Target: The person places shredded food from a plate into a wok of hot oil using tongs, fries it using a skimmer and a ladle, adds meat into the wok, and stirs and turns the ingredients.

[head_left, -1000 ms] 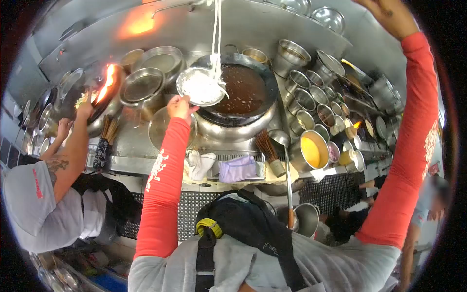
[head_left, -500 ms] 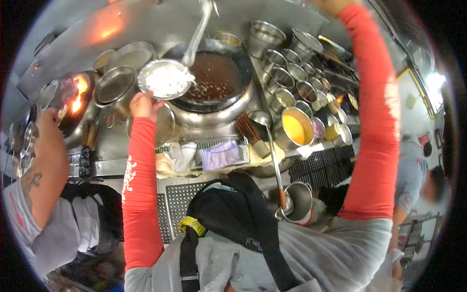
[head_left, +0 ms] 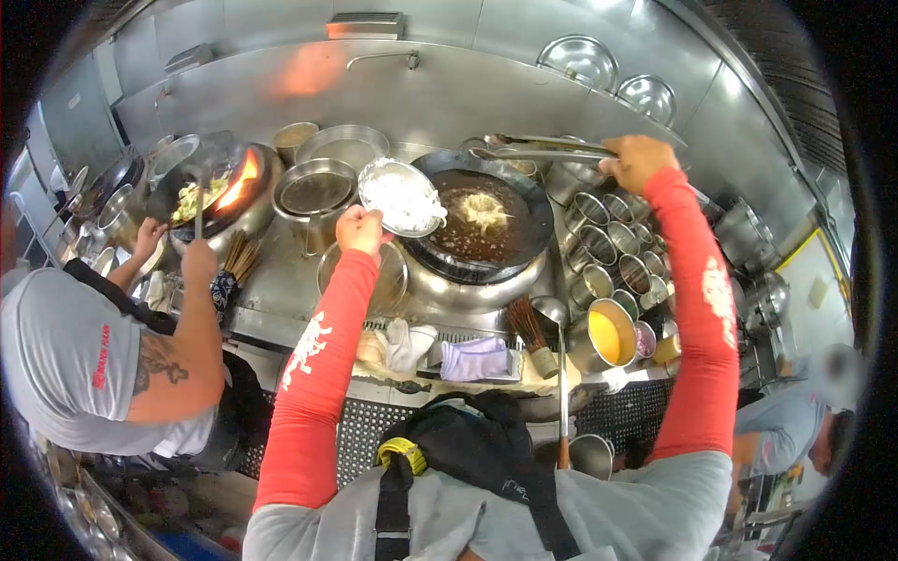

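Note:
My left hand (head_left: 363, 232) grips the rim of a shallow metal bowl (head_left: 402, 231), tilted at the left edge of the wok. White, floury-looking food (head_left: 395, 194) fills it, some at its lip. My right hand (head_left: 640, 161) is closed around the end of metal tongs (head_left: 552, 150), which reach left above the back right of the wok. In the large dark wok (head_left: 535, 245) is brown oil (head_left: 454, 231) with small bits afloat. A pale, frothing battered piece (head_left: 484, 212) lies in that oil.
To the left, a co-worker (head_left: 168, 374) works at another wok (head_left: 178, 192) with a flame (head_left: 241, 182). Metal cups (head_left: 599, 245) crowd the right side, near a yellow-filled pot (head_left: 585, 351). A ladle (head_left: 562, 374), a bamboo brush (head_left: 531, 327) and folded cloths (head_left: 472, 359) lie in front.
The tongs have swung from above the bowl to the right and back. A pale battered piece now shows in the oil. The camera view has shifted upward and left.

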Available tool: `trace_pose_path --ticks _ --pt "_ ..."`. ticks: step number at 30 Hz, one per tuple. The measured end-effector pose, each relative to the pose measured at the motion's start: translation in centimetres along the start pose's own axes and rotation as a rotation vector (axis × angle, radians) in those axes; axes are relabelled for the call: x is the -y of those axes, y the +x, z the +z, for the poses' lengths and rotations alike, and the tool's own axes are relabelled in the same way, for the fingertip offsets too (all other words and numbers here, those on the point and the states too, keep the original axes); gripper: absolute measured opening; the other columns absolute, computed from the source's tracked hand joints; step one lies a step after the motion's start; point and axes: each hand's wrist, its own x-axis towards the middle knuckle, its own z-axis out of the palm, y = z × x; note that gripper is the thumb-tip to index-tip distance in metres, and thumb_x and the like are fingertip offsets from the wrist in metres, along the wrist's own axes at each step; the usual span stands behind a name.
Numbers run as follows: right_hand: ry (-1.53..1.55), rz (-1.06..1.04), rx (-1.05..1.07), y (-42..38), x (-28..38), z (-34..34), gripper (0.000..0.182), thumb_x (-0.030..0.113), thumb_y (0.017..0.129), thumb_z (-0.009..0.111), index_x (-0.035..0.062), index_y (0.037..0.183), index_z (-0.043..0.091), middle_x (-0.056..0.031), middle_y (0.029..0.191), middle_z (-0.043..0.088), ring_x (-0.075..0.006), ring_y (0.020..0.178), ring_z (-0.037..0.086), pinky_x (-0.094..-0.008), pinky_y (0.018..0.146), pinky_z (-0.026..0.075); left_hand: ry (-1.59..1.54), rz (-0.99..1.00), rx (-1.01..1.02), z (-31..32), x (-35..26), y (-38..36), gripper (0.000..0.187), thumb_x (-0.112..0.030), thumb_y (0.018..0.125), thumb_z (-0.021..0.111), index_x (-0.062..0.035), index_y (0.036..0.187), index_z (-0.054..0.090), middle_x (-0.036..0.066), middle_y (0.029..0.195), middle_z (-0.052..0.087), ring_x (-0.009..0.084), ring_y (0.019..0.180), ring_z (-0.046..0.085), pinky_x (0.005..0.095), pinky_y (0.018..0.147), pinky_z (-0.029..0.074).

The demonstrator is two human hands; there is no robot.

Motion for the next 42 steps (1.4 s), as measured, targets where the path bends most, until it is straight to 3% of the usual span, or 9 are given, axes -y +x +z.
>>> trace_pose_path --ticks 5,8,14,17,26,28,32,36,42 --pt "-0.098 -0.324 -0.285 -4.6 4.0 -4.3 0.034 0.032 0.08 0.062 0.0154 0.109 0.063 -0.0126 0.075 0.062 -0.0298 0.077 0.063 -0.0415 0.067 0.049 -0.024 0.069 -0.031 0.7 0.1 0.4 0.019 -0.003 0.072 0.057 -0.0068 0.06 0.042 0.005 0.063 0.051 0.0164 0.056 0.055 0.0344 0.048 0.052" --pt "-0.206 -0.401 -0.204 -4.1 5.8 -3.7 0.032 0.031 0.081 0.062 0.0165 0.11 0.062 -0.0118 0.071 0.06 -0.0296 0.072 0.063 -0.0407 0.065 0.049 -0.086 0.076 0.031 1.5 -0.6 -0.8 0.018 -0.001 0.073 0.056 -0.0062 0.061 0.043 0.005 0.065 0.052 0.0164 0.058 0.056 0.0361 0.051 0.056" --pt "-0.182 -0.234 -0.193 -4.4 2.1 -7.3 0.032 0.034 0.082 0.059 0.0163 0.108 0.063 -0.0107 0.077 0.065 -0.0283 0.07 0.063 -0.0412 0.06 0.049 0.002 0.003 0.04 0.5 1.9 1.1 0.023 -0.001 0.078 0.058 -0.0062 0.061 0.044 0.005 0.068 0.051 0.0168 0.062 0.055 0.041 0.054 0.059" --pt "-0.137 -0.202 -0.323 -5.1 0.2 -8.2 0.018 0.027 0.079 0.058 0.013 0.085 0.069 -0.0146 0.076 0.064 -0.0318 0.071 0.063 -0.0425 0.064 0.049 -0.069 -0.071 0.066 1.8 1.7 0.1 0.013 -0.002 0.078 0.057 -0.0047 0.068 0.049 0.007 0.073 0.057 0.0183 0.062 0.057 0.0398 0.055 0.057" --pt "0.025 -0.05 -0.027 -0.4 -2.4 3.1 0.027 0.039 0.083 0.057 0.019 0.098 0.068 -0.0117 0.089 0.066 -0.0303 0.087 0.063 -0.042 0.074 0.05 -0.102 -0.05 0.045 1.7 1.7 -2.2 0.015 -0.003 0.08 0.055 -0.0071 0.068 0.047 0.007 0.074 0.058 0.0175 0.068 0.059 0.0397 0.059 0.057" --pt "0.066 -0.003 0.006 1.0 -2.1 7.6 0.027 0.033 0.08 0.058 0.0098 0.089 0.067 -0.0134 0.09 0.067 -0.0313 0.083 0.065 -0.0418 0.073 0.053 -0.129 -0.032 0.055 1.1 1.9 -2.1 0.016 -0.002 0.08 0.055 -0.0076 0.067 0.047 0.007 0.073 0.057 0.0172 0.066 0.058 0.0396 0.058 0.057" --pt "0.042 0.05 0.185 2.5 -2.3 12.8 0.039 0.039 0.079 0.059 0.0088 0.103 0.064 -0.0126 0.098 0.066 -0.0297 0.093 0.063 -0.0411 0.082 0.05 -0.125 0.023 0.075 0.8 0.9 -2.7 0.018 -0.002 0.08 0.054 -0.0084 0.065 0.046 0.005 0.07 0.055 0.0161 0.062 0.057 0.039 0.056 0.057" --pt "0.113 0.053 0.141 1.0 -3.7 5.9 0.034 0.036 0.082 0.059 0.0146 0.108 0.063 -0.0113 0.095 0.066 -0.0298 0.092 0.063 -0.0419 0.079 0.05 -0.07 0.079 0.061 0.4 0.0 -3.4 0.021 -0.002 0.08 0.056 -0.0089 0.063 0.045 0.003 0.066 0.052 0.0135 0.058 0.054 0.0359 0.053 0.056" --pt "-0.024 -0.344 -0.202 -3.0 1.7 -0.6 0.03 0.032 0.081 0.061 0.0152 0.106 0.063 -0.0122 0.081 0.063 -0.0297 0.079 0.062 -0.0423 0.067 0.049 0.061 0.17 0.142 1.2 -1.3 -3.4 0.023 -0.003 0.079 0.058 -0.0097 0.062 0.044 0.001 0.064 0.051 0.0116 0.055 0.052 0.0315 0.051 0.053"
